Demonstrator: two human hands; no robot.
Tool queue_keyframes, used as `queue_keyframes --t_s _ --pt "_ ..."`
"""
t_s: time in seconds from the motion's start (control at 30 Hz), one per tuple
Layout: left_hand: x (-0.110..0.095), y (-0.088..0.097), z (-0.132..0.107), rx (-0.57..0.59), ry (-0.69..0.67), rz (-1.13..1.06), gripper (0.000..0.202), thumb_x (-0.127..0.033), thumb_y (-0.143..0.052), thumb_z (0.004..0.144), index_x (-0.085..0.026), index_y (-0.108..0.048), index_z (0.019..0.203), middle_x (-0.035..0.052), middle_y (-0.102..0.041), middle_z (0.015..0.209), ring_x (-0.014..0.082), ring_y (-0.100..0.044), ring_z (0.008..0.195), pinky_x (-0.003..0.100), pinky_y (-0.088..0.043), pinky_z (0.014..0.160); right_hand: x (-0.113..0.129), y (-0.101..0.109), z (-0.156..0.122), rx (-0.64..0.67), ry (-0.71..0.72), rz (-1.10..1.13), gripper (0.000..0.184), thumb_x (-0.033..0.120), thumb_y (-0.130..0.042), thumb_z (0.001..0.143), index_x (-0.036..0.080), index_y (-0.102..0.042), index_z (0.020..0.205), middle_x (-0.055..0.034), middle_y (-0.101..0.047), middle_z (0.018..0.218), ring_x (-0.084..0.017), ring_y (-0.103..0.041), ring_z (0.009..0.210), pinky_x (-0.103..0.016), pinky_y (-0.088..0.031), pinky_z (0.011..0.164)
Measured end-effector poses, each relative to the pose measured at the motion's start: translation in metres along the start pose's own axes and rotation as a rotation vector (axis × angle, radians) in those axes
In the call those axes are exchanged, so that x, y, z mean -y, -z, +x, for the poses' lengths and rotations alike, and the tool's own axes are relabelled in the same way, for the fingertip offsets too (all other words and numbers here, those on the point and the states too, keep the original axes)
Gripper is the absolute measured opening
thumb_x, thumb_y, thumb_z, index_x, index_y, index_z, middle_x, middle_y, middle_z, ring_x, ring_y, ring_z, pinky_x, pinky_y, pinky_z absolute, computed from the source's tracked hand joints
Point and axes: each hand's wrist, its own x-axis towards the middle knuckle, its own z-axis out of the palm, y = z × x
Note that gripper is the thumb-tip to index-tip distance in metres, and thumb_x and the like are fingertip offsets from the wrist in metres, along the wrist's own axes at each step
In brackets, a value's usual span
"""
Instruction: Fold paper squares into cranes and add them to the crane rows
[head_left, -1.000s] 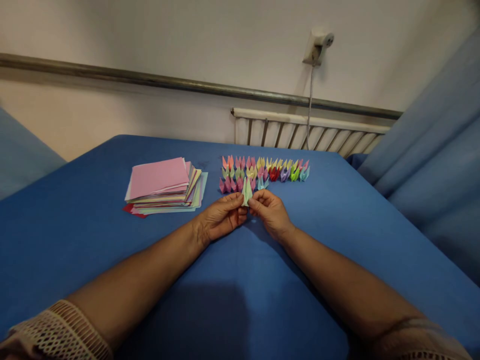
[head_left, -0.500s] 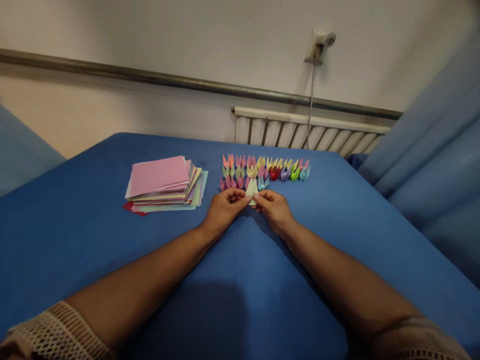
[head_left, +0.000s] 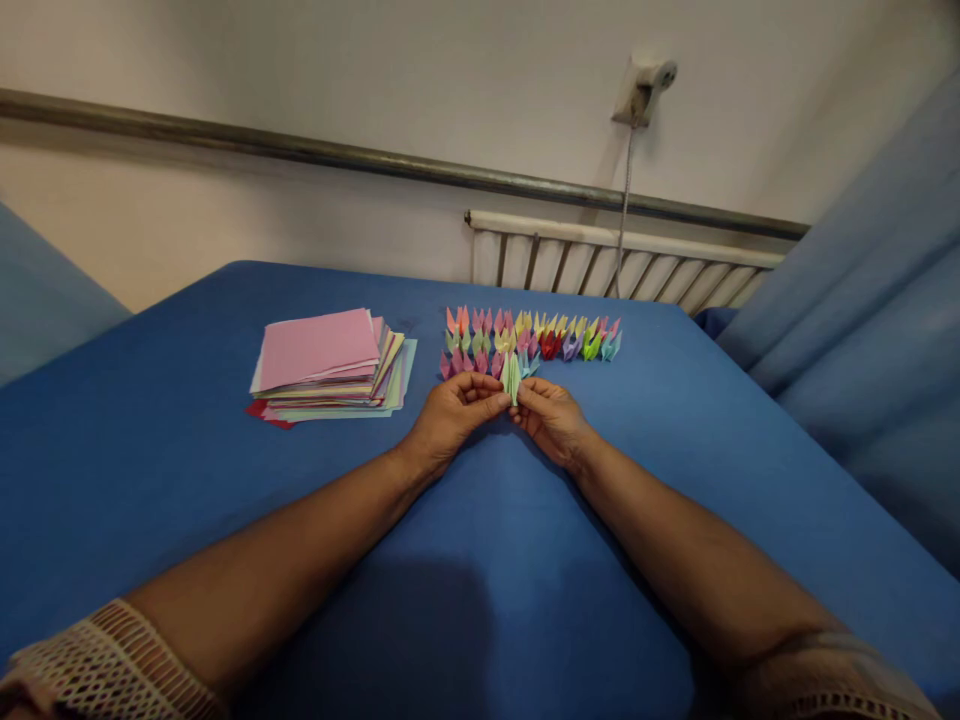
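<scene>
In the head view, the left hand [head_left: 461,405] and right hand [head_left: 553,415] pinch a slim green paper [head_left: 511,380] between thumbs and fingers, one at each side, its narrow tip pointing up and away. It is held at the near side of the folded figures [head_left: 550,346], hiding part of the nearest row. The stack [head_left: 319,350] of sheets lies to the left on the bench [head_left: 525,560], well apart from both hands. For crisp folding, it seems best to line up the edges before pressing, grip low and lightly so the thin tip stays straight, and keep knuckles off the figures just beyond.
</scene>
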Motion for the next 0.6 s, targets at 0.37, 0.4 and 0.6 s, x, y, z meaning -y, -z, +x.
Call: queue_keyframes --t_s 0.37,0.4,0.6 --pt "0.0019 0.0006 0.002 -0.029 0.0 0.053 0.019 -0.022 -0.075 0.066 -0.014 -0.064 0.08 -0.002 -0.063 0.067 0.0089 -0.059 0.06 0.022 -0.047 0.062 -0.0013 -0.0011 -0.0001 0.0 0.0 -0.024 0.029 0.036 -0.084 0.06 0.017 -0.063 0.069 0.0028 -0.063 0.062 -0.008 -0.055 0.056 -0.021 -0.042 0.055" --pt "0.0017 0.0005 0.0018 -0.031 -0.004 0.057 0.02 -0.023 -0.075 0.066 -0.014 -0.063 0.079 -0.0023 -0.063 0.067 0.0087 -0.058 0.06 0.021 -0.047 0.062 -0.0018 -0.0011 -0.0001 0.003 -0.002 -0.021 0.029 0.035 -0.084 0.06 0.017 -0.063 0.069 0.0029 -0.062 0.062 -0.008 -0.055 0.056 -0.021 -0.042 0.055" --pt "0.0038 0.0028 0.0037 -0.011 -0.014 0.062 0.032 -0.027 -0.082 0.06 -0.013 -0.061 0.079 -0.0004 -0.065 0.072 0.0098 -0.06 0.065 0.023 -0.047 0.066 -0.0045 0.0001 -0.0002 0.027 0.018 -0.023 0.027 0.034 -0.083 0.063 0.017 -0.063 0.07 0.0035 -0.062 0.061 -0.008 -0.055 0.056 -0.02 -0.042 0.056"
